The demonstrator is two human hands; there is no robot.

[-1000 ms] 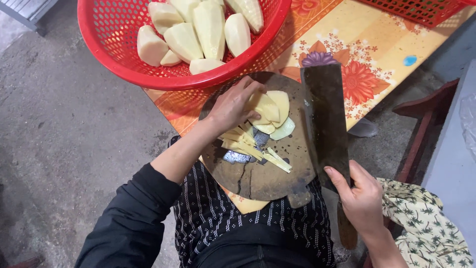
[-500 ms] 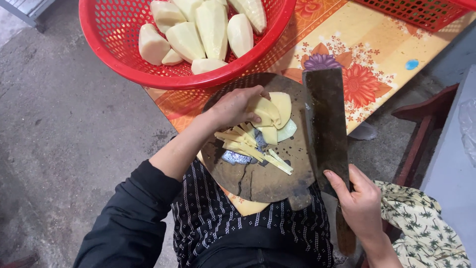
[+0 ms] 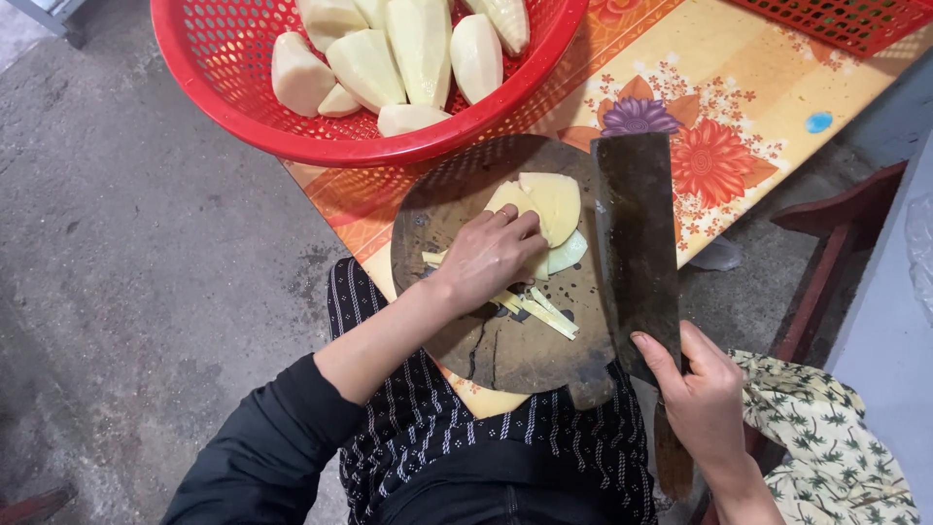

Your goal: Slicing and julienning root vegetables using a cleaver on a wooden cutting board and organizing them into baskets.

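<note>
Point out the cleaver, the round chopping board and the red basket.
cleaver (image 3: 637,248), head view, middle of the flat dark blade.
round chopping board (image 3: 505,355), head view, bare dark wood near its front.
red basket (image 3: 228,92), head view, left mesh wall.

There is one view only, from the camera on my head, so nothing is shared with a second angle. It looks almost straight down over my chest and lap, close enough that my forearms fill the lower half. My left hand and right hand sit near the middle and lower right. The round dark wooden chopping board lies at the centre. The top edge cuts off the red plastic mesh basket; the orange flower-patterned tabletop runs to the upper right corner, and grey concrete floor fills the left side.
</note>
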